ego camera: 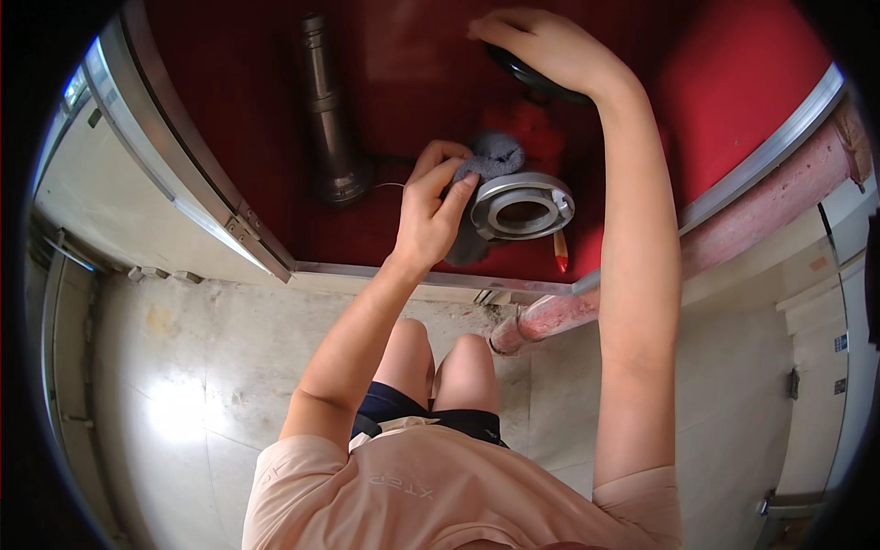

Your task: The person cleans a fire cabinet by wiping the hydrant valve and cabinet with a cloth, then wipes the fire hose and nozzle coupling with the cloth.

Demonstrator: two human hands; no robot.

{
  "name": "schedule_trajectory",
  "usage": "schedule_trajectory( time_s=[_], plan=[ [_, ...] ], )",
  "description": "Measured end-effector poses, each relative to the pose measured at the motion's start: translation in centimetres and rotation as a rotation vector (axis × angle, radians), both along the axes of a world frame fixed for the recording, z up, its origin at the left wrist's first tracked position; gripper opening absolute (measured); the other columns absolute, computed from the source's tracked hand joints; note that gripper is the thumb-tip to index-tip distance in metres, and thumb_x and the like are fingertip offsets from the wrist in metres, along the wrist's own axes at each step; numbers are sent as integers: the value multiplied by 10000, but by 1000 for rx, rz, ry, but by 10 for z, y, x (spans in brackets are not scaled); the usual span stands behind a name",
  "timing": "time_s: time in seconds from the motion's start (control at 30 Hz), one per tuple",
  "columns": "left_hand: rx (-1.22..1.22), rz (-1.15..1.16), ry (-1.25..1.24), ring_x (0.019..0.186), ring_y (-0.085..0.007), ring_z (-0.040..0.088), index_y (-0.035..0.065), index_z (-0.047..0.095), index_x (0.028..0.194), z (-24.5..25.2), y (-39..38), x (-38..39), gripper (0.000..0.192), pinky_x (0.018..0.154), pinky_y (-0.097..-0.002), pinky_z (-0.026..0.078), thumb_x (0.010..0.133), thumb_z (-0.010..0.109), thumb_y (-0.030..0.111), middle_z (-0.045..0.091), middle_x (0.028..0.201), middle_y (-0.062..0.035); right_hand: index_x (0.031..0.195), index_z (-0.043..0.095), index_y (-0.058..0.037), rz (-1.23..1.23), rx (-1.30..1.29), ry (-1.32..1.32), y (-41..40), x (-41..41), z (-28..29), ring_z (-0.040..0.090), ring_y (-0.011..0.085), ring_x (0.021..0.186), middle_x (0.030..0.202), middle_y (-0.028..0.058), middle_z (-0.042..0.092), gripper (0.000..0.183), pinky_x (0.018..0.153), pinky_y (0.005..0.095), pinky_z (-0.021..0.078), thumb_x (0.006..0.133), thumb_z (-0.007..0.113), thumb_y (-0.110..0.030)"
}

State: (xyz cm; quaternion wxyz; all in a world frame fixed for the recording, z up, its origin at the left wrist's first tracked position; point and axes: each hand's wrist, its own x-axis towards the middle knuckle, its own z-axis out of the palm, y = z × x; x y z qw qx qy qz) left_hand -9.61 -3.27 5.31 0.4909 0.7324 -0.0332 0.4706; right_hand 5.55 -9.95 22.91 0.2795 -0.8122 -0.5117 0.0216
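My left hand point(432, 210) pinches a bunched grey cloth point(500, 152) between thumb and fingers. The cloth lies against the upper left rim of a silver metal hose coupling point(485, 212), whose round opening faces me. Farther in, my right hand point(558, 53) curls over a black handwheel point(540, 81), apparently that of a hydrant valve; the hand hides much of the wheel. A dark red shape point(526, 127), probably the valve body, shows blurred between wheel and coupling. To the left of my left hand a metal fire hose nozzle point(330, 137) stands upright.
A red-lined cabinet point(412, 251) with a metal frame surrounds these things. Its metal-edged door point(182, 144) swings out at the left. Below the coupling is a yellow stick with a red tip point(561, 253). A pinkish-red pipe point(560, 317) runs along the right side, above the concrete floor point(275, 357).
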Motion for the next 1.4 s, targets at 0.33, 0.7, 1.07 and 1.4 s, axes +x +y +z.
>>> schedule_trajectory(
  time_s=[0.33, 0.7, 1.07, 1.4],
  plan=[
    [-61, -39, -21, 875, -230, 558, -64, 635, 909, -3, 1, -4, 202, 790, -306, 441, 885, 603, 135, 565, 977, -134, 1116, 669, -58, 116, 53, -162, 2, 0, 0, 607, 166, 996, 1091, 59, 672, 380, 890, 280, 451, 931, 513, -351],
    [25, -165, 5, 880, -231, 539, -74, 617, 892, 11, 11, 5, 245, 802, -291, 426, 916, 594, 169, 549, 979, -135, 1160, 645, -107, 149, 69, -157, -7, -1, 1, 582, 143, 925, 1142, 25, 611, 325, 719, 277, 512, 931, 471, -258],
    [-69, 64, 9, 739, -322, 560, -67, 608, 885, -32, -2, 0, 156, 678, -339, 461, 858, 637, 84, 577, 902, -167, 1137, 660, -101, 137, 100, 33, -7, -2, 0, 594, 115, 707, 976, 21, 648, 362, 542, 264, 511, 914, 534, -357],
    [-1256, -125, 3, 717, -56, 502, -16, 633, 974, -45, 4, 6, 269, 647, -241, 432, 967, 542, 237, 628, 868, -33, 1142, 657, -102, 124, 79, 80, -6, -8, 1, 603, 125, 742, 1014, 32, 623, 352, 568, 263, 513, 937, 489, -335]
  ],
)
